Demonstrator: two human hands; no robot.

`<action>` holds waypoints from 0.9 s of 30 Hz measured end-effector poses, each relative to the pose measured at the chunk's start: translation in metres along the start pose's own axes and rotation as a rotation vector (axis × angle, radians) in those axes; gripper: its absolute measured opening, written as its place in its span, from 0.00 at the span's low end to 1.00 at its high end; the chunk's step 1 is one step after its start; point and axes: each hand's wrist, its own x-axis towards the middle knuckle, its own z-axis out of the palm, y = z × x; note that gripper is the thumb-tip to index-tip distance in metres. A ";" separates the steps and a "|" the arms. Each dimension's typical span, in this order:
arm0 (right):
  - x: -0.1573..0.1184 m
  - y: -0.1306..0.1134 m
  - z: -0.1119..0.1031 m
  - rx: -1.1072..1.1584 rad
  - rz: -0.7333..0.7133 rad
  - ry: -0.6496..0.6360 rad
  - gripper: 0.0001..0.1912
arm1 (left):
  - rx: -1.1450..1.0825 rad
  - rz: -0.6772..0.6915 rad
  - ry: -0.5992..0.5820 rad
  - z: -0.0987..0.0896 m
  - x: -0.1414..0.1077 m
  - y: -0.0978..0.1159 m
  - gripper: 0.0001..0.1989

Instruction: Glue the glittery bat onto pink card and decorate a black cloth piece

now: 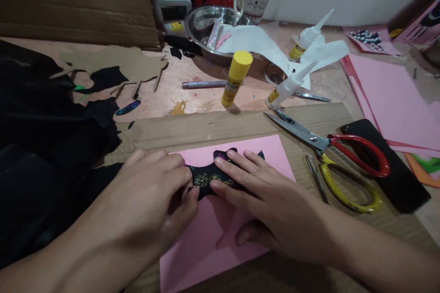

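Observation:
A black cutout (pixel 208 176) with glittery gold and purple patches lies on a pink sheet (pixel 195 247). My left hand (pixel 161 192) has its fingers curled and pinched on the cutout's left end. Across the cutout's right part lies my right hand (pixel 264 192), its fingers spread flat and its thumb resting on the pink sheet. The pink sheet lies on a piece of brown cardboard (pixel 185 130).
Scissors (pixel 312 138) with red and yellow handles and a black phone-like object (pixel 388 165) are at right. Beyond stand a yellow glue stick (pixel 237 78), two white glue bottles (pixel 287 87) and a metal bowl (pixel 197 23). Black material (pixel 41 155) covers the left.

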 end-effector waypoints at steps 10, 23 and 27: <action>-0.001 0.000 0.001 -0.004 -0.004 0.005 0.38 | -0.031 0.013 0.031 -0.002 0.003 -0.001 0.19; -0.002 0.000 0.002 -0.004 0.000 0.014 0.38 | 0.012 -0.004 0.033 -0.004 -0.001 -0.005 0.17; -0.003 0.000 0.003 -0.008 0.005 0.019 0.38 | 0.007 -0.019 0.024 -0.004 -0.002 -0.006 0.17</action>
